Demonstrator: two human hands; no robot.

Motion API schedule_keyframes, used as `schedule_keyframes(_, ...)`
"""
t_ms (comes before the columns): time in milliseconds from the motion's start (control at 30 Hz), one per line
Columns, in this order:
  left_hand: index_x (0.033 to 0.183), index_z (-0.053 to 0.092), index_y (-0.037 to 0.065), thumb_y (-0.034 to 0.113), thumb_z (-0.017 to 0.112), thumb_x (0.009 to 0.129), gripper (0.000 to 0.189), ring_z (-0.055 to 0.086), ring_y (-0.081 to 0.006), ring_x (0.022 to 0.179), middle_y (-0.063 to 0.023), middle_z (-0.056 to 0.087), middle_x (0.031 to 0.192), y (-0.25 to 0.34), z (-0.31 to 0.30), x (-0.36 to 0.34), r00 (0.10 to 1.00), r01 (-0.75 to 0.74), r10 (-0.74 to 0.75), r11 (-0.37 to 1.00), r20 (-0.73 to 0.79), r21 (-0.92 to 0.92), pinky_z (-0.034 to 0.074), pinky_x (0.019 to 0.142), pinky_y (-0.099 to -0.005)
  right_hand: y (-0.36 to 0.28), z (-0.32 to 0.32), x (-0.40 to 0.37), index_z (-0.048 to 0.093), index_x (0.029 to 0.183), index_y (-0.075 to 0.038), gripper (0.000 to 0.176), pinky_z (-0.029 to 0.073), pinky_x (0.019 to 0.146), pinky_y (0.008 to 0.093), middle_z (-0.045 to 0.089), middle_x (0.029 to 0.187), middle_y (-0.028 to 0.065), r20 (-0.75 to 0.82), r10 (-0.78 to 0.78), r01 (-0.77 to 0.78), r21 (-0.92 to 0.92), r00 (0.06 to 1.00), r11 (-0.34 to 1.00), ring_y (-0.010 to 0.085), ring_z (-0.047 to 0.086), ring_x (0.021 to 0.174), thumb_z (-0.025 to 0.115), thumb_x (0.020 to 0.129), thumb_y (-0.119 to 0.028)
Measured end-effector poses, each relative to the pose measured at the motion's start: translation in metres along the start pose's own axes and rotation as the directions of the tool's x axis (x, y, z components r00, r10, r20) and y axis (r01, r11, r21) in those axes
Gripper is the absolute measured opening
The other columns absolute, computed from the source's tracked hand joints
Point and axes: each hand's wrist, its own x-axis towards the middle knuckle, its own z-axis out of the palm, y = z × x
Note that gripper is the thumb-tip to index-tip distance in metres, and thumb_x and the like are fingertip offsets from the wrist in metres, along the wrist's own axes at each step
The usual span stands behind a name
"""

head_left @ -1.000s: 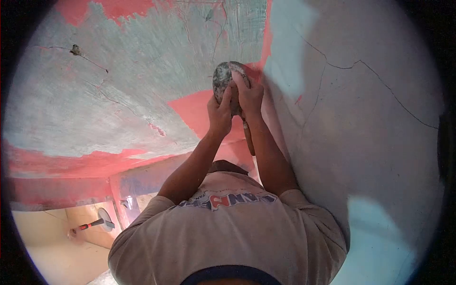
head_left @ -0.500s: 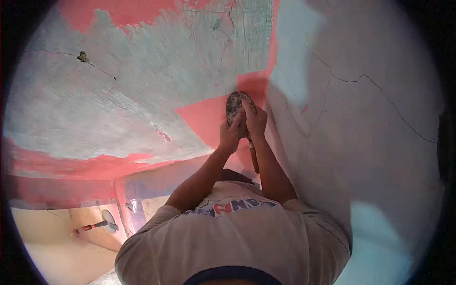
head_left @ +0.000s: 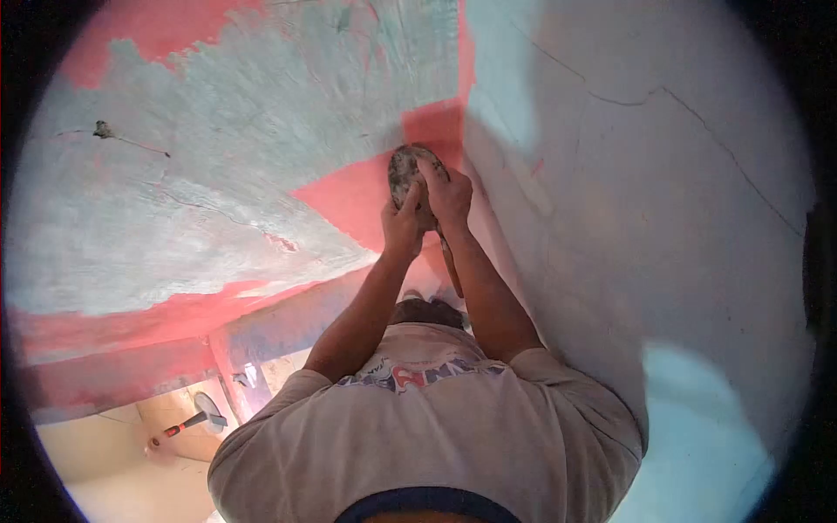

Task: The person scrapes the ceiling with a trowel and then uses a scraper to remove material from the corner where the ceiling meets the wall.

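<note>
Both of my hands are raised in front of me, closed around a dark, mottled oval thing point(head_left: 404, 167) whose kind I cannot make out. My left hand point(head_left: 402, 228) grips its lower left side, thumb pointing up along it. On the right side, my right hand point(head_left: 451, 200) holds it with a finger or thumb lying over its face. A brown, wooden-looking handle point(head_left: 451, 267) hangs down by my right wrist; whether it belongs to the oval thing is hidden. Behind the hands is a pink painted patch point(head_left: 336, 196) of wall; contact with it cannot be judged.
A grey, smeared wall point(head_left: 227, 131) with cracks and a small hole spreads to the left. On the right stands a bluish-grey wall point(head_left: 645, 200) with a long crack. At lower left is a tool with a red-and-black handle point(head_left: 179, 426) and a grey round head.
My view has shifted, so the hands and the oval thing appear slightly farther left and higher. The grip looks the same.
</note>
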Motion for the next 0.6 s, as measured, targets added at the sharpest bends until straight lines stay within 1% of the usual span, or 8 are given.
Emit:
schedule_keyframes(33, 0.132, 0.056, -0.004, 0.021, 0.062, 0.105, 0.037, 0.070, -0.0230, 0.103, -0.0126, 0.066, 0.122, 0.001, 0.002, 0.002, 1.000, -0.018, 0.018, 1.000, 0.012, -0.006, 0.062, 0.080, -0.0367, -0.009, -0.002, 0.001, 0.077, 0.098, 0.005, 0.055, 0.054, 0.076, 0.0395, 0.075, 0.087, 0.0186, 0.008, 0.008, -0.008, 0.004, 1.000, 1.000, 0.0251, 0.072, 0.079, 0.076, 0.086, -0.049)
schedule_keyframes(133, 0.130, 0.057, -0.004, 0.022, 0.060, 0.106, 0.036, 0.070, -0.0231, 0.102, -0.0120, 0.067, 0.119, 0.015, 0.007, 0.018, 0.988, -0.135, 0.132, 0.990, 0.084, 0.039, 0.062, 0.082, -0.0357, -0.035, 0.005, 0.014, 0.076, 0.095, 0.005, 0.057, 0.055, 0.076, 0.0416, 0.075, 0.086, 0.0236, -0.057, -0.207, 0.207, 0.000, 0.977, 0.978, 0.0319, 0.074, 0.080, 0.076, 0.085, -0.051)
schedule_keyframes(200, 0.130, 0.057, -0.003, 0.023, 0.060, 0.106, 0.036, 0.070, -0.0229, 0.101, -0.0116, 0.068, 0.118, 0.053, 0.029, 0.016, 0.967, -0.159, 0.156, 0.987, 0.200, 0.000, 0.061, 0.082, -0.0350, -0.069, 0.000, 0.013, 0.076, 0.096, 0.004, 0.055, 0.055, 0.076, 0.0405, 0.076, 0.087, 0.0216, -0.057, -0.236, 0.242, 0.181, 0.970, 0.953, 0.0287, 0.074, 0.081, 0.076, 0.085, -0.050)
schedule_keyframes(233, 0.129, 0.058, -0.003, 0.025, 0.060, 0.106, 0.037, 0.070, -0.0214, 0.099, -0.0106, 0.068, 0.115, 0.060, 0.036, 0.016, 0.974, -0.172, 0.165, 0.984, 0.155, 0.038, 0.061, 0.080, -0.0347, -0.081, 0.000, 0.015, 0.077, 0.097, 0.004, 0.055, 0.055, 0.077, 0.0399, 0.076, 0.088, 0.0206, -0.063, -0.258, 0.266, 0.277, 0.964, 0.923, 0.0270, 0.074, 0.081, 0.076, 0.085, -0.049)
schedule_keyframes(333, 0.128, 0.060, -0.003, 0.027, 0.062, 0.105, 0.038, 0.069, -0.0200, 0.097, -0.0100, 0.067, 0.114, 0.045, 0.026, 0.011, 0.991, -0.117, 0.102, 0.974, 0.088, 0.192, 0.060, 0.078, -0.0346, -0.061, -0.002, 0.008, 0.075, 0.103, 0.006, 0.044, 0.055, 0.077, 0.0363, 0.076, 0.088, 0.0150, -0.050, -0.228, 0.232, 0.315, 0.972, 0.920, 0.0185, 0.071, 0.083, 0.077, 0.090, -0.036)
schedule_keyframes(367, 0.124, 0.064, -0.004, 0.020, 0.065, 0.103, 0.032, 0.068, -0.0154, 0.095, -0.0089, 0.069, 0.116, 0.025, 0.014, 0.010, 0.999, -0.050, 0.050, 0.984, 0.009, 0.171, 0.058, 0.078, -0.0303, -0.029, 0.000, 0.010, 0.075, 0.103, 0.007, 0.045, 0.055, 0.078, 0.0366, 0.076, 0.088, 0.0151, -0.037, -0.163, 0.167, 0.159, 0.986, 0.973, 0.0190, 0.071, 0.082, 0.075, 0.091, -0.037)
schedule_keyframes(433, 0.125, 0.064, -0.003, 0.019, 0.064, 0.103, 0.032, 0.069, -0.0171, 0.100, -0.0086, 0.069, 0.117, -0.004, 0.001, -0.005, 0.998, -0.067, 0.068, 0.994, -0.005, 0.081, 0.058, 0.082, -0.0317, 0.025, 0.005, 0.006, 0.075, 0.103, 0.006, 0.046, 0.055, 0.077, 0.0369, 0.075, 0.086, 0.0149, -0.031, -0.120, 0.121, 0.051, 0.992, 0.991, 0.0186, 0.070, 0.082, 0.075, 0.092, -0.038)
schedule_keyframes(600, 0.126, 0.063, -0.003, 0.017, 0.063, 0.104, 0.030, 0.070, -0.0181, 0.099, -0.0091, 0.069, 0.115, -0.015, -0.002, -0.005, 0.999, -0.045, 0.045, 0.999, 0.009, -0.014, 0.059, 0.081, -0.0328, 0.019, -0.003, -0.005, 0.076, 0.101, 0.006, 0.047, 0.054, 0.075, 0.0364, 0.075, 0.084, 0.0143, -0.006, -0.066, 0.066, 0.112, 0.998, 0.991, 0.0181, 0.070, 0.080, 0.075, 0.090, -0.041)
